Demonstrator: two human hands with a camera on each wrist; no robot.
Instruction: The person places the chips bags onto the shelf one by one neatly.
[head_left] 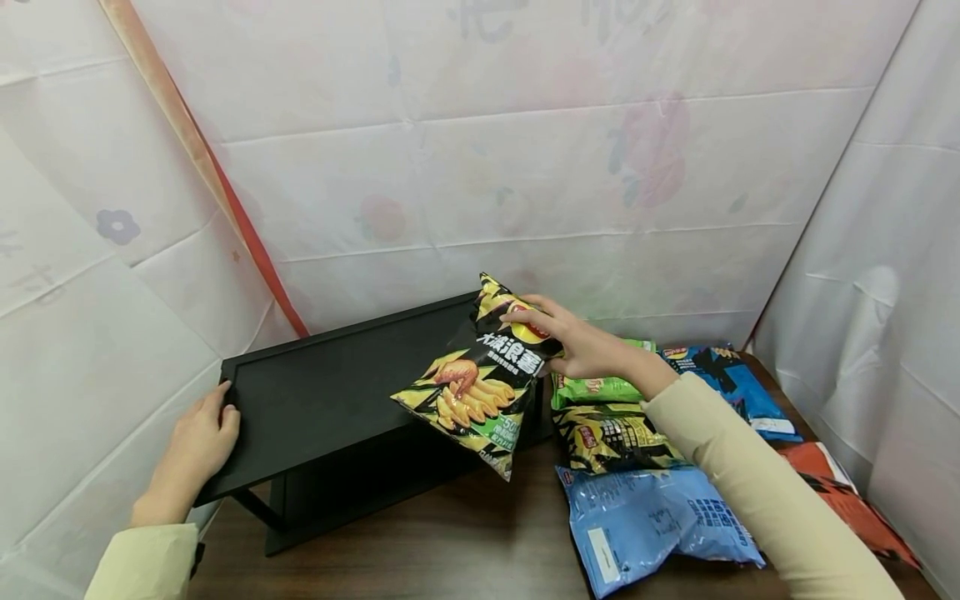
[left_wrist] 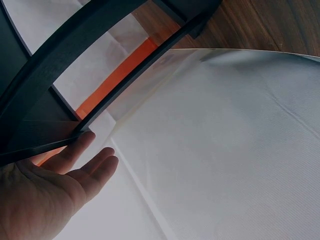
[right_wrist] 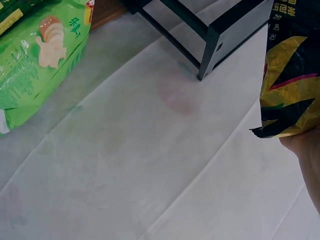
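Observation:
My right hand [head_left: 581,342] grips the upper right side of a black and yellow bag of chips [head_left: 468,392], tilted in front of the black shelf rack [head_left: 337,392]. The same bag [right_wrist: 290,75] shows at the right of the right wrist view, with part of the hand [right_wrist: 305,150] below it. At the rack's left end, my left hand [head_left: 198,437] rests against the top board's edge. In the left wrist view the left hand's [left_wrist: 55,195] fingers are loosely extended under the rack's edge [left_wrist: 50,147], and one fingertip meets it.
Right of the rack, a green bag [head_left: 592,390], another black and yellow bag [head_left: 618,437] and a light blue bag [head_left: 652,517] lie on the brown table [head_left: 420,550]. A darker blue bag [head_left: 738,387] and a red bag [head_left: 847,492] lie further right. White printed cloth [head_left: 525,183] hangs behind.

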